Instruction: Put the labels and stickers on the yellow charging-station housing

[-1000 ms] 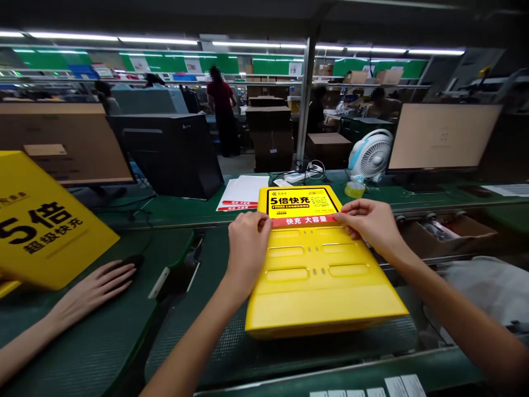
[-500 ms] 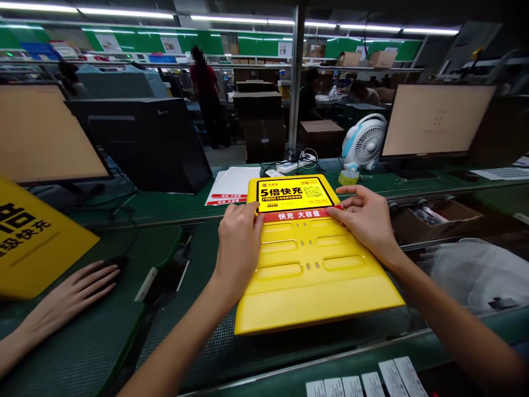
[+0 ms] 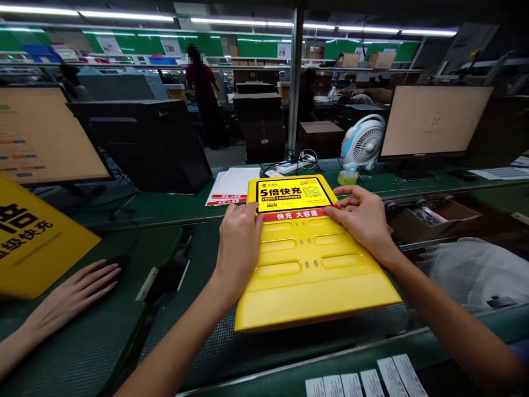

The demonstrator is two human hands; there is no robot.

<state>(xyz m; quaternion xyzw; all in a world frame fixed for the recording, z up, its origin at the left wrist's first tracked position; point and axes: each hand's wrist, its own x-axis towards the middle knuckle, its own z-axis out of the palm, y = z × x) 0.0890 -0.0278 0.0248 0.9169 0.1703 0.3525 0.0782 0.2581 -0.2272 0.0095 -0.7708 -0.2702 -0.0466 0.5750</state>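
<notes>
A yellow plastic casing (image 3: 314,295) with recessed slots lies in front of me on the dark green bench. Across its upper part runs a red sticker strip (image 3: 295,215) with white lettering, just below a black-framed yellow label (image 3: 289,193) with a QR code. My left hand (image 3: 238,237) is closed at the strip's left end, thumb and fingertips at the casing's edge. At the right end, my right hand (image 3: 363,220) pinches the strip between thumb and forefinger. Whether the whole strip touches the casing I cannot tell.
White sheets with red strips (image 3: 229,187) lie behind the casing. A co-worker's hand (image 3: 76,292) rests on a mouse at left, beside another yellow panel (image 3: 37,242). A fan (image 3: 366,142), a monitor (image 3: 436,121) and white labels (image 3: 351,385) are also around.
Both hands keep their places at the strip's ends, with only a very slight shift. The left monitor now shows coloured content, and the person standing in the background has moved slightly left.
</notes>
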